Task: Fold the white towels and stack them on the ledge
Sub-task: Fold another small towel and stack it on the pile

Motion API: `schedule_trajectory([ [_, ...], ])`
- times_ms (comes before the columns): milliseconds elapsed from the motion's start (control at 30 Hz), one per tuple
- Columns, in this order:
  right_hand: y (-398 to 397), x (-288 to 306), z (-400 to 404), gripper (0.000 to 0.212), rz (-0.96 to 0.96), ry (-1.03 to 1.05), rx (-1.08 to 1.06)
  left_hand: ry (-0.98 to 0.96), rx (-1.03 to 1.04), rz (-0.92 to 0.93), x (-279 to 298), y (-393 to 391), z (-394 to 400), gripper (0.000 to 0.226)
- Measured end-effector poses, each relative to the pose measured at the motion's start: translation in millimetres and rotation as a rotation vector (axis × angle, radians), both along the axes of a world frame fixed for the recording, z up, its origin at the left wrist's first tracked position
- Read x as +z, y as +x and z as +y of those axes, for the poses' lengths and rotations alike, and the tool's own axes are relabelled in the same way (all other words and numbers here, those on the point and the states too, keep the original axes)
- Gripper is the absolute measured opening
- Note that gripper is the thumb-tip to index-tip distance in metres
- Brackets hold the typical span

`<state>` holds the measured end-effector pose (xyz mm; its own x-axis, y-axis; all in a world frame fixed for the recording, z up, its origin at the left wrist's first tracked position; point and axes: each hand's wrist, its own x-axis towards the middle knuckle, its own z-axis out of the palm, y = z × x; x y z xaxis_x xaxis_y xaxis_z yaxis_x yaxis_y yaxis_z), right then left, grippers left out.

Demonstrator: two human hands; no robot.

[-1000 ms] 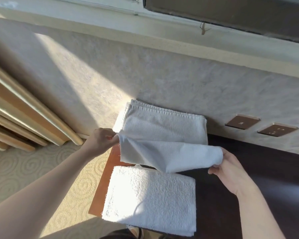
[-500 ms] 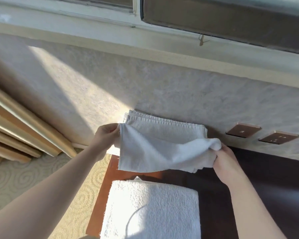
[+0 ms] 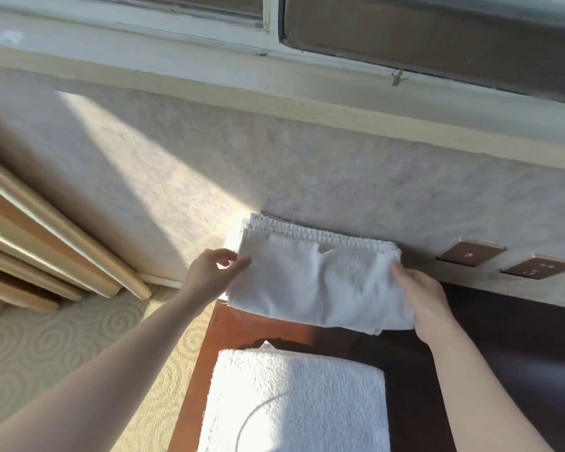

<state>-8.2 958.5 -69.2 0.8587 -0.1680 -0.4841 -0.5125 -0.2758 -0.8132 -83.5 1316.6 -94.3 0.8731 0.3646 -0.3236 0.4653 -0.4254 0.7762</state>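
Note:
A thin folded white towel [image 3: 317, 285] lies on top of a stack of folded white towels [image 3: 307, 228] at the back of the ledge [image 3: 242, 327], against the wall. My left hand [image 3: 209, 275] pinches the top towel's left edge. At the towel's right edge my right hand [image 3: 421, 298] grips it, thumb on top and fingers hidden beneath. The towel's front edge hangs slightly past the stack. A thicker folded white towel [image 3: 294, 406] lies nearer to me on the ledge, untouched.
The ledge is dark wood, reddish where the sun hits. Two brown wall sockets [image 3: 470, 254] [image 3: 538, 267] sit to the right of the stack. A window sill [image 3: 340, 102] runs above the textured wall. Gold curtain folds [image 3: 46, 243] hang at left over patterned carpet [image 3: 62, 337].
Both hands carried the thin towel up and back from above the near towel and laid it onto the stack against the wall. It now lies flat rather than hanging.

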Motion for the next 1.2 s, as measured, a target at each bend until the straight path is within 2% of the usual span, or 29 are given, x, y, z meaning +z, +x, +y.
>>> schedule_trajectory([
  [67,3.0,2.8,1.9,0.026,-0.051,-0.043,0.068,-0.027,0.028,-0.049,1.8,6.3,-1.2,0.026],
  [133,8.1,5.0,1.3,0.028,-0.129,-0.079,0.092,-0.149,0.055,-0.097,4.0,14.6,-3.3,0.019],
  [200,13.4,6.3,-1.1,0.030,-0.201,-0.035,0.030,-0.246,0.097,-0.181,8.4,22.7,-3.6,0.020],
  [300,23.9,2.5,-2.5,0.027,-0.231,0.022,-0.127,-0.288,0.184,-0.284,12.2,35.3,-0.8,0.023],
  [367,32.0,-5.1,1.0,0.029,-0.214,-0.096,-0.121,-0.217,0.223,-0.265,8.2,45.4,-0.7,0.019],
  [433,36.7,-12.0,7.0,0.030,-0.156,-0.244,-0.064,-0.147,0.246,-0.163,1.6,54.1,-4.4,0.018],
  [533,36.8,-21.8,12.4,0.029,-0.075,-0.396,-0.032,-0.138,0.300,-0.057,-4.5,61.2,-11.1,0.018],
  [600,37.9,-25.5,13.4,0.029,-0.070,-0.443,-0.053,-0.180,0.274,-0.072,-2.2,65.7,-12.1,0.022],
  [700,40.0,-24.5,14.9,0.023,-0.073,-0.480,-0.009,-0.367,0.241,-0.074,4.5,69.1,-15.5,0.029],
  [733,39.2,-22.7,15.3,0.022,-0.079,-0.494,0.004,-0.365,0.239,-0.076,5.0,68.9,-16.4,0.029],
  [833,30.6,-12.9,19.5,0.020,-0.124,-0.615,-0.006,-0.152,0.274,-0.116,6.7,69.1,-13.3,0.020],
  [867,27.2,-11.8,21.1,0.029,-0.178,-0.690,-0.017,-0.070,0.277,-0.123,7.2,67.8,-12.7,0.021],
  [933,18.8,-9.4,32.7,0.050,-0.394,-0.907,0.067,0.152,0.239,-0.153,5.0,62.1,-17.7,0.041],
  [967,13.9,-9.6,42.5,0.050,-0.533,-0.964,0.163,0.293,0.186,-0.215,2.4,58.2,-25.8,0.051],
  [1033,7.3,-14.4,67.9,0.044,-0.680,-0.905,0.452,0.485,-0.002,-0.367,-0.6,52.1,-54.3,0.048],
  [1067,5.2,-19.0,80.3,0.045,-0.657,-0.849,0.604,0.499,-0.162,-0.383,-2.5,51.3,-70.9,0.045],
  [1133,2.1,-32.0,95.0,0.050,-0.542,-0.823,0.795,0.539,-0.509,-0.285,-11.0,52.5,-98.7,0.052],
  [1200,6.0,-43.4,87.2,0.054,-0.471,-0.893,0.816,0.662,-0.654,-0.151,-20.2,54.1,-102.8,0.066],
])
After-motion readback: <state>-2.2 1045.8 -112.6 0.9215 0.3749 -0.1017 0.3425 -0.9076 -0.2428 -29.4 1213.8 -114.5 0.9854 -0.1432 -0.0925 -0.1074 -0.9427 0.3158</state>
